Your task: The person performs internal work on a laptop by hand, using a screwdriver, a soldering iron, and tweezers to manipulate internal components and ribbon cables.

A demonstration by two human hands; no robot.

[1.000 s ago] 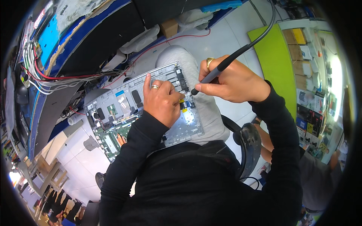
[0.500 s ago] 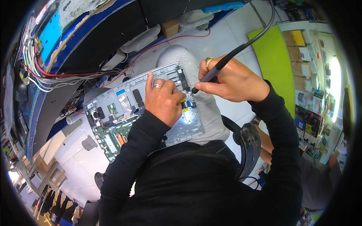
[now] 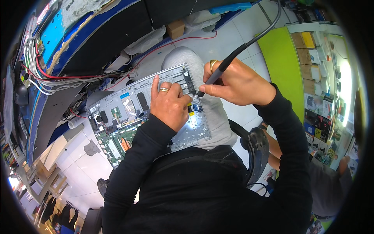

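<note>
An opened laptop chassis (image 3: 177, 141), silver-grey with its inner parts bare, lies across my lap. My left hand (image 3: 170, 104) rests palm down on it. The little finger is stretched toward the far edge, while the other fingers bend down near the right end; the thumb and whatever the fingertips grip are hidden. In my right hand (image 3: 237, 82) is a corded soldering iron (image 3: 213, 79), black and grey, held like a pen. Its black lower end points at the chassis's right edge, close to a long black speaker (image 3: 188, 81). The tip itself cannot be made out.
The iron's thick cable (image 3: 269, 35) rises to the upper right. Left stands a workbench with a cable bundle (image 3: 50, 84) hanging beside it. A red wire (image 3: 187, 38) runs over the tiled floor. A black chair part (image 3: 257, 152) and another person (image 3: 331, 187) are at right.
My right hand has tilted slightly, and the upper part of the soldering iron and its cable have shifted a little. The iron's lower end stays near the same spot; my left hand hardly moves.
</note>
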